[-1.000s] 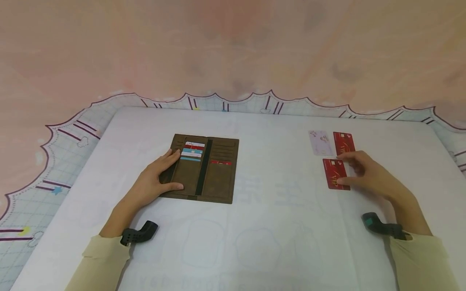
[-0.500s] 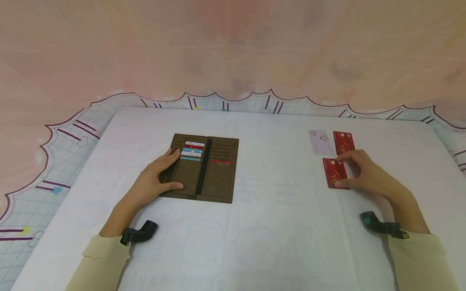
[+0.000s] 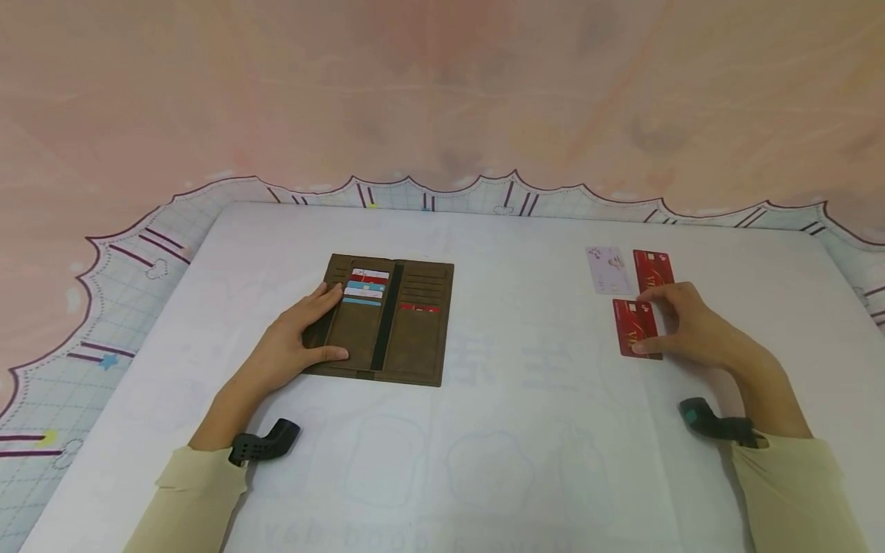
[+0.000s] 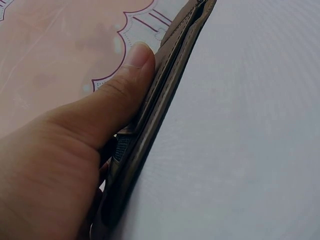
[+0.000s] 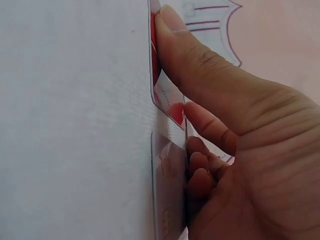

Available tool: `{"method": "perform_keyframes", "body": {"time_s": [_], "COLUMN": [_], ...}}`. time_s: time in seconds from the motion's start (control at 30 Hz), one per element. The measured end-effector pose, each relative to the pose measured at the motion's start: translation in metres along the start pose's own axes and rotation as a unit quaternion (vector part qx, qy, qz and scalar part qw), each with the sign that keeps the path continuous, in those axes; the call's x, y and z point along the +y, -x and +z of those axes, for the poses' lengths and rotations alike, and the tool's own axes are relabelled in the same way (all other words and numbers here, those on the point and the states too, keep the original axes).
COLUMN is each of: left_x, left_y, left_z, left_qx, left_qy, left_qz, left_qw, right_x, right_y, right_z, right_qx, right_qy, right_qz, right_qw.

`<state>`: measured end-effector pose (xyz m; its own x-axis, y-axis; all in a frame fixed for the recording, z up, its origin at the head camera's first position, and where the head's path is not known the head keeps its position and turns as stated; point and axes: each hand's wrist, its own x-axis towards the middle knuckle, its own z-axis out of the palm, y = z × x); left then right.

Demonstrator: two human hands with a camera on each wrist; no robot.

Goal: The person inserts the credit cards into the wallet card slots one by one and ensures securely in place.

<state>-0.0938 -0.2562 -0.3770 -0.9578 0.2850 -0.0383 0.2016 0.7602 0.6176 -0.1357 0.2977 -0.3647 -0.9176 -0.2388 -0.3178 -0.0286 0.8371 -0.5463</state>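
A brown bifold wallet (image 3: 418, 349) lies spread open on the white table, several cards tucked in its slots. My left hand (image 3: 283, 342) rests on its left side, the thumb (image 4: 127, 82) extended over the lower part of that panel. On the right, my right hand (image 3: 712, 330) pinches a red VIP card (image 3: 625, 330) between thumb at the near end and index finger at the far end. Just beyond it lies a second red card (image 3: 652, 267), partly hidden by the index finger. A pale floral card (image 3: 608, 270) is to that one's left.
White covering (image 3: 512, 445) with faint printed shapes and letters spreads over the table. A scalloped, checked border (image 3: 449, 201) runs along the back and left, with a pinkish cloth (image 3: 442, 92) beyond. Black cameras sit on both wrists.
The right hand has shifted slightly left, its thumb and index finger sliding further over the near red card. That card has barely moved. The left hand and wallet stay put.
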Motion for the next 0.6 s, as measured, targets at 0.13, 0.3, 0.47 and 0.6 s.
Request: {"method": "perform_keyframes", "body": {"time_s": [0.13,0.3,0.47,0.6], "left_x": [0.0001,-0.0004,-0.0026,-0.0026], "left_y": [0.0004,0.0010,0.0003,-0.0010], "left_z": [-0.0001,-0.0006,0.0003,0.0009], "left_qx": [0.001,0.001,0.006,0.008], "left_qy": [-0.001,0.003,0.006,0.007], "left_qz": [0.000,-0.002,0.005,0.010], "left_qw": [1.0000,1.0000,1.0000,0.9999], "right_x": [-0.0020,-0.0027,-0.0039,-0.0030], "right_y": [-0.0020,-0.0019,0.0023,0.0055], "right_z": [-0.0011,-0.0010,-0.0005,-0.0010], "right_qx": [-0.006,-0.001,0.000,0.015], "right_qy": [0.004,-0.010,-0.040,-0.042], "right_qz": [0.003,0.000,-0.002,-0.004], "right_qw": [1.0000,1.0000,0.9992,0.9990]}}
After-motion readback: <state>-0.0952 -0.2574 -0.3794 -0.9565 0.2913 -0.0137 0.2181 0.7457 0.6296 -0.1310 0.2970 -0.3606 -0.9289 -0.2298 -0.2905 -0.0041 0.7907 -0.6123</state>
